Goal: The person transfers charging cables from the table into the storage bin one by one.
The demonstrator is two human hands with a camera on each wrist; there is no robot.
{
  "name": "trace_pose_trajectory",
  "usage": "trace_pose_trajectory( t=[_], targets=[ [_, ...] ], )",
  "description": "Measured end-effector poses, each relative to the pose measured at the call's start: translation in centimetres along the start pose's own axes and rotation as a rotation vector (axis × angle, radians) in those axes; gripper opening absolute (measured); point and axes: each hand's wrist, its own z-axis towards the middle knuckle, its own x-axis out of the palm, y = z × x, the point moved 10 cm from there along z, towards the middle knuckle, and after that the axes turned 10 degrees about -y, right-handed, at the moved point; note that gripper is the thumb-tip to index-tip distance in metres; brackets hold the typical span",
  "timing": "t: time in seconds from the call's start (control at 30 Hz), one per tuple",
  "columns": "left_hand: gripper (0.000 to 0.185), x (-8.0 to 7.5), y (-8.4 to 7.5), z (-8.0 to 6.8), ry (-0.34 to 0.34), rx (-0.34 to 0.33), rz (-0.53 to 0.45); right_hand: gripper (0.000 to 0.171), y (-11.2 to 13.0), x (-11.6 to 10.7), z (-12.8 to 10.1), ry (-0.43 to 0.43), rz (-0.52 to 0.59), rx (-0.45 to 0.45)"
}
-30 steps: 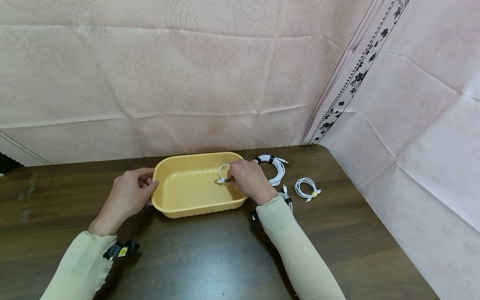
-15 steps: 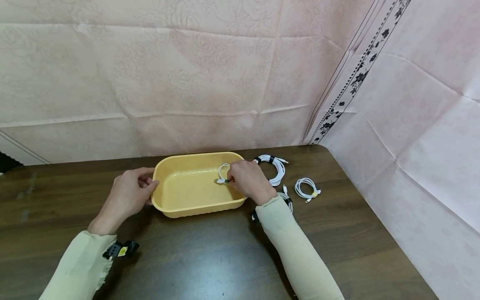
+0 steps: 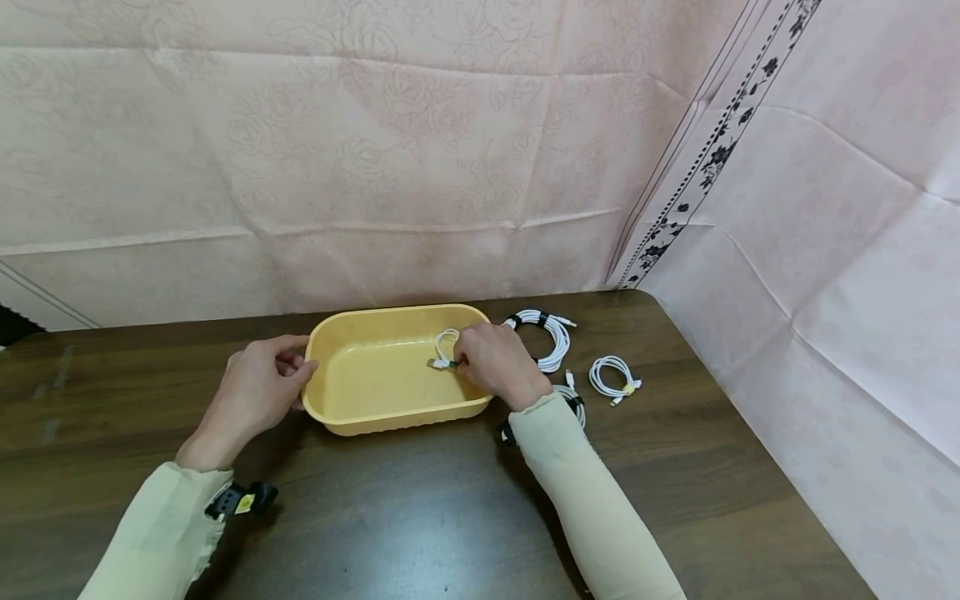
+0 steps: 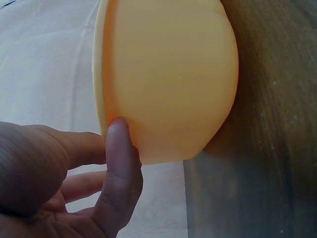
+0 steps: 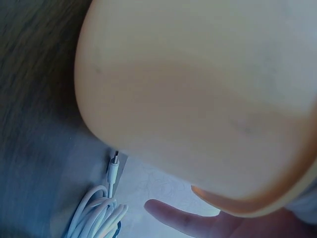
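A yellow plastic tub [image 3: 352, 417] stands on the dark wooden table [image 3: 420, 517]. My right hand [image 3: 495, 362] reaches over the tub's right rim and pinches a small coiled white cable [image 3: 445, 348] inside it. My left hand [image 3: 258, 387] rests against the tub's left end, thumb [image 4: 119, 163] touching the tub's outer wall [image 4: 168, 84], fingers loosely curled. In the right wrist view the tub's outer wall [image 5: 198, 99] fills the frame, with one fingertip [image 5: 168, 213] below it.
Three more coiled white cables lie right of the tub: a large one with black ties [image 3: 546, 333] [image 5: 96, 213], a small one with a yellow tie [image 3: 613, 377], and one partly under my right sleeve [image 3: 573, 398]. Pink cloth covers the walls behind and to the right.
My right hand has shifted very slightly left and down inside the tub with the cable. The left hand has not moved.
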Motion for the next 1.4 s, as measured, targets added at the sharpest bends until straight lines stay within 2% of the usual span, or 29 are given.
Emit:
trace_pose_trajectory(
  t=[0.37,0.73,0.83,1.07,1.4],
  targets=[
    [0.044,-0.1,-0.1,-0.1,-0.009,0.006,0.005,0.038,-0.2,-0.3,0.1,-0.009,0.010,0.011],
    [0.045,-0.1,-0.2,-0.2,-0.011,0.011,-0.001,0.037,0.3,-1.7,-0.1,-0.077,0.013,-0.026],
    [0.045,-0.1,-0.2,-0.2,-0.010,0.008,-0.002,0.031,0.4,-2.0,-0.3,-0.083,0.002,-0.038],
    [0.046,-0.2,-0.1,-0.3,-0.006,-0.003,-0.002,0.002,0.5,-2.5,-0.6,-0.080,-0.005,-0.057],
    [0.045,-0.2,-0.2,-0.3,-0.014,0.008,-0.003,0.016,0.0,-3.3,-1.2,-0.095,0.048,-0.029]
  ],
)
